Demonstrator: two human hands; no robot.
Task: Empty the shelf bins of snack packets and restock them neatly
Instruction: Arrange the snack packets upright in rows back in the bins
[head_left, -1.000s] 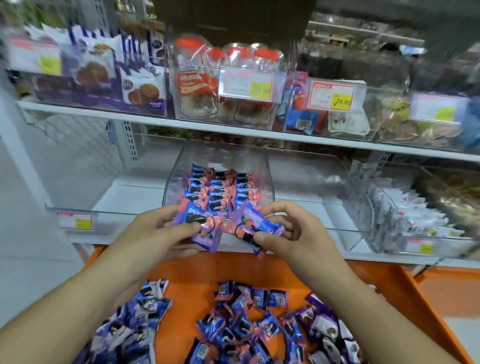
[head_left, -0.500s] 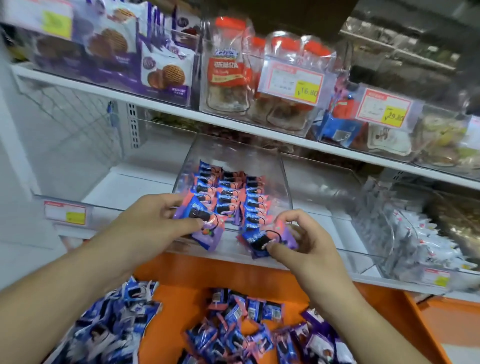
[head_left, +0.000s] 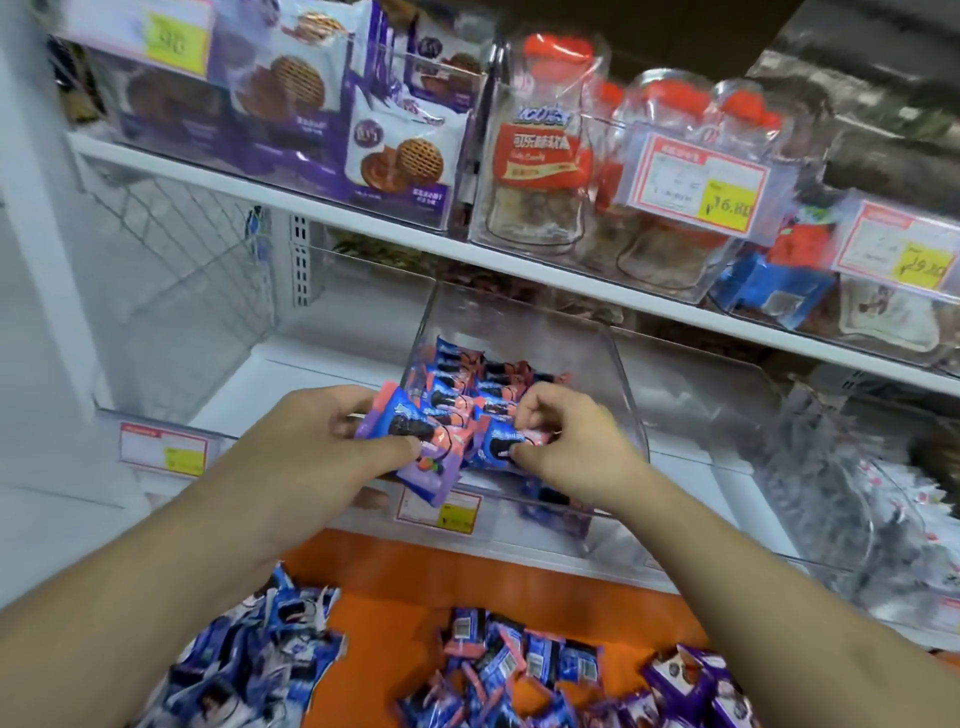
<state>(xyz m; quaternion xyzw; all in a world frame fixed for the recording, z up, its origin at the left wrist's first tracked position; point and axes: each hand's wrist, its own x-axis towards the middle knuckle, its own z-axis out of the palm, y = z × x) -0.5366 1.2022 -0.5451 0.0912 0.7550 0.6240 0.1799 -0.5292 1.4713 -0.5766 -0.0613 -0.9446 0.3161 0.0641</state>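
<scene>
A: Left hand (head_left: 311, 447)?
B: Curled round a small stack of pink-and-blue cookie packets (head_left: 415, 441), held at the near rim of the clear bin (head_left: 613, 364).

A: Right hand (head_left: 571, 447)?
B: Pinching one blue packet (head_left: 501, 447) just right of that stack, over the bin's near end.

A: Elsewhere?
B: Neat rows of packets (head_left: 467, 384) inside the bin. Loose packets (head_left: 519, 670) heaped near, on the orange tray (head_left: 384, 597).

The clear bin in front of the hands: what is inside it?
The clear bin holds rows of blue-and-pink snack packets. The left hand and right hand each grip a packet over its front, hiding the nearest rows. The back is bare.
</scene>
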